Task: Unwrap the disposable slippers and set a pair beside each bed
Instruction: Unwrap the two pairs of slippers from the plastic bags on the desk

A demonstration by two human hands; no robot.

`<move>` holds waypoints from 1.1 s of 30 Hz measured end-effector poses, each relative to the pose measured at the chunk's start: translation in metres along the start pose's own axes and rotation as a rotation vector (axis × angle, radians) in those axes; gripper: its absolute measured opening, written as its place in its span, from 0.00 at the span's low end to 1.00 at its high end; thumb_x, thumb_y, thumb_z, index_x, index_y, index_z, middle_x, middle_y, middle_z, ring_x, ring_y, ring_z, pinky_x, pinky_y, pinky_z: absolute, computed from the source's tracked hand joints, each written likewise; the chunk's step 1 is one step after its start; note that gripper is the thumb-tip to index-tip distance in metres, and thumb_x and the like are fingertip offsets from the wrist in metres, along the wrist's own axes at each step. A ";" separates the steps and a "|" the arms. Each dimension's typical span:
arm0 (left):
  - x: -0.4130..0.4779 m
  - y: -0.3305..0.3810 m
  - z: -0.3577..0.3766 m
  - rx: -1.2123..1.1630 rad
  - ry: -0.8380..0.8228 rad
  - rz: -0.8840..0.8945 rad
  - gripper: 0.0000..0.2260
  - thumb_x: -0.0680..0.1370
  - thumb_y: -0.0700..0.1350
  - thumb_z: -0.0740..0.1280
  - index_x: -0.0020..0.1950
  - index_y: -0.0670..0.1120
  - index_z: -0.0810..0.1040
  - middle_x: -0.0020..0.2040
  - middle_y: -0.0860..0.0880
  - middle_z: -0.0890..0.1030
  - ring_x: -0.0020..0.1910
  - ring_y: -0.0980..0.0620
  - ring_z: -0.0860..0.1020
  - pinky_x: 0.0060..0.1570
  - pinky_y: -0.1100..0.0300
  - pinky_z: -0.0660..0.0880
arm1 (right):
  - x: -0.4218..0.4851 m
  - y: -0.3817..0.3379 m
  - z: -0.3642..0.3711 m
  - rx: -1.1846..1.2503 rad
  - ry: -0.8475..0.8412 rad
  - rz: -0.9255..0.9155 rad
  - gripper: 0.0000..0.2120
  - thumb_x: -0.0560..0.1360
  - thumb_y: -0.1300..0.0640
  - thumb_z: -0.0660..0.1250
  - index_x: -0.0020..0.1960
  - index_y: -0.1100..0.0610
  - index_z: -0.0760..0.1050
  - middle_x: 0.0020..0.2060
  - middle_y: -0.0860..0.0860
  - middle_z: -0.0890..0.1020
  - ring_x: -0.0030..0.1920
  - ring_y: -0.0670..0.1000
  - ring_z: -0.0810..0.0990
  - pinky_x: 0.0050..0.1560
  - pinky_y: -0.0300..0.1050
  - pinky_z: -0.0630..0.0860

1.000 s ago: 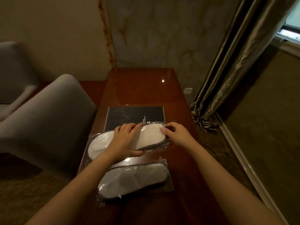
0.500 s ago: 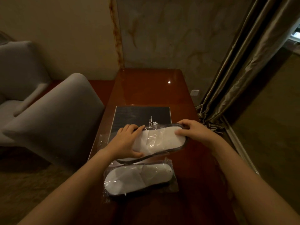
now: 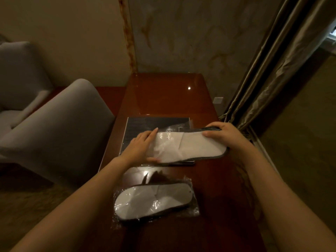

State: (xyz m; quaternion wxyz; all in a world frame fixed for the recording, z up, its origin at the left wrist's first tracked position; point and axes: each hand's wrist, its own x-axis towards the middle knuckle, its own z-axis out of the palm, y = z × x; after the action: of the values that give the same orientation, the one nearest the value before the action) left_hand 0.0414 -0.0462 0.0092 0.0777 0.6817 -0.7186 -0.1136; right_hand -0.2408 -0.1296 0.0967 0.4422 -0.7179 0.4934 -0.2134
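A grey armchair [image 3: 54,124] stood left. Over the bench [image 3: 163,99], the left hand [image 3: 141,149] pinched the clear wrapper [image 3: 163,142]; the right hand [image 3: 223,135] gripped the half-drawn slippers [image 3: 200,146], seemingly light and floppy, best held by the edge. A wrapped pair [image 3: 154,199] lay nearer.

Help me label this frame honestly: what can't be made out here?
- Head view: the left hand hides the toe end of the slippers and where the wrapper ends.
- The folder print is too small.
- Beds: outside the frame.
- The second pack: glare blurs the slipper count.
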 end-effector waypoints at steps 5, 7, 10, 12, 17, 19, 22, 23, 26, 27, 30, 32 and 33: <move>0.021 -0.010 0.016 -0.023 0.005 -0.047 0.49 0.67 0.65 0.68 0.77 0.53 0.42 0.77 0.47 0.56 0.74 0.45 0.58 0.71 0.45 0.60 | -0.003 0.018 -0.032 0.192 0.156 0.138 0.06 0.69 0.53 0.73 0.45 0.52 0.79 0.38 0.50 0.82 0.35 0.50 0.81 0.28 0.38 0.75; 0.031 -0.005 0.024 -0.017 -0.003 -0.043 0.47 0.69 0.65 0.67 0.77 0.53 0.43 0.77 0.47 0.57 0.74 0.45 0.58 0.71 0.45 0.61 | -0.005 0.022 -0.036 0.219 0.202 0.164 0.04 0.69 0.54 0.73 0.41 0.51 0.78 0.37 0.50 0.81 0.32 0.48 0.81 0.24 0.36 0.75; 0.044 0.000 0.038 -0.033 -0.018 -0.073 0.45 0.70 0.65 0.65 0.77 0.53 0.44 0.77 0.47 0.57 0.74 0.45 0.58 0.71 0.46 0.61 | -0.007 0.029 -0.038 0.295 0.293 0.198 0.06 0.70 0.57 0.73 0.39 0.51 0.76 0.35 0.49 0.80 0.26 0.45 0.79 0.19 0.31 0.72; 0.051 -0.001 0.048 -0.042 -0.034 -0.123 0.43 0.72 0.64 0.64 0.77 0.52 0.44 0.76 0.46 0.58 0.74 0.45 0.58 0.70 0.45 0.61 | -0.009 0.032 -0.041 0.343 0.345 0.208 0.05 0.70 0.58 0.73 0.44 0.54 0.77 0.35 0.49 0.80 0.29 0.47 0.79 0.20 0.32 0.73; 0.062 -0.002 0.065 -0.060 -0.083 -0.278 0.42 0.73 0.62 0.64 0.78 0.49 0.45 0.75 0.45 0.60 0.73 0.44 0.60 0.70 0.45 0.63 | -0.008 0.033 -0.039 0.452 0.477 0.203 0.04 0.71 0.58 0.71 0.41 0.52 0.77 0.34 0.48 0.80 0.31 0.46 0.79 0.23 0.35 0.74; 0.067 0.005 0.070 -0.052 -0.066 -0.278 0.42 0.73 0.61 0.64 0.78 0.47 0.45 0.75 0.45 0.62 0.73 0.44 0.60 0.69 0.45 0.63 | -0.004 0.035 -0.029 0.511 0.529 0.229 0.04 0.71 0.58 0.71 0.43 0.54 0.76 0.35 0.49 0.80 0.33 0.48 0.79 0.25 0.37 0.74; 0.076 0.017 0.077 -0.025 -0.071 -0.253 0.43 0.73 0.62 0.64 0.78 0.46 0.45 0.75 0.45 0.61 0.73 0.44 0.59 0.70 0.45 0.61 | 0.007 0.045 -0.009 0.629 0.616 0.258 0.05 0.72 0.58 0.70 0.47 0.55 0.77 0.39 0.49 0.81 0.36 0.48 0.80 0.31 0.39 0.74; 0.079 0.021 0.079 -0.021 -0.073 -0.249 0.44 0.73 0.62 0.65 0.78 0.45 0.45 0.75 0.45 0.60 0.74 0.44 0.59 0.70 0.46 0.60 | 0.012 0.048 0.000 0.664 0.638 0.265 0.02 0.72 0.58 0.70 0.44 0.54 0.77 0.39 0.49 0.81 0.37 0.47 0.80 0.33 0.39 0.74; 0.088 0.028 0.084 -0.034 -0.072 -0.232 0.46 0.71 0.62 0.67 0.77 0.43 0.45 0.77 0.44 0.56 0.75 0.44 0.55 0.73 0.48 0.56 | 0.026 0.063 0.038 0.771 0.674 0.315 0.07 0.73 0.60 0.69 0.38 0.52 0.76 0.41 0.52 0.81 0.41 0.49 0.80 0.44 0.43 0.77; 0.092 0.029 0.084 -0.044 -0.073 -0.225 0.47 0.70 0.63 0.67 0.77 0.42 0.45 0.78 0.44 0.54 0.76 0.44 0.53 0.75 0.49 0.52 | 0.030 0.069 0.052 0.803 0.663 0.350 0.05 0.74 0.61 0.69 0.40 0.54 0.76 0.43 0.53 0.80 0.44 0.52 0.80 0.48 0.46 0.77; 0.095 0.027 0.080 -0.050 -0.065 -0.221 0.48 0.70 0.64 0.67 0.77 0.41 0.46 0.79 0.43 0.48 0.78 0.44 0.47 0.76 0.50 0.43 | 0.036 0.091 0.091 0.872 0.597 0.467 0.04 0.74 0.61 0.68 0.49 0.56 0.76 0.42 0.52 0.81 0.43 0.52 0.80 0.42 0.44 0.79; 0.084 0.020 0.077 -0.061 -0.044 -0.255 0.45 0.71 0.62 0.67 0.77 0.41 0.48 0.79 0.42 0.47 0.78 0.44 0.45 0.75 0.51 0.41 | 0.034 0.107 0.112 0.872 0.545 0.518 0.03 0.74 0.60 0.68 0.48 0.56 0.77 0.39 0.49 0.81 0.38 0.48 0.80 0.35 0.39 0.76; 0.074 0.016 0.076 -0.075 -0.018 -0.286 0.43 0.72 0.59 0.67 0.77 0.41 0.50 0.79 0.42 0.48 0.78 0.44 0.45 0.75 0.52 0.42 | 0.032 0.113 0.120 0.858 0.514 0.537 0.04 0.74 0.59 0.68 0.49 0.56 0.77 0.39 0.49 0.81 0.39 0.48 0.80 0.35 0.39 0.76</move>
State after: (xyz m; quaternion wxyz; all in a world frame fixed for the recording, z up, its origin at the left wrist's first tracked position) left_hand 0.0011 -0.1150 -0.0626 0.0796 0.7726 -0.6103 -0.1562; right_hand -0.1966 -0.1214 -0.0657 0.5987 -0.2483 0.6197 -0.4425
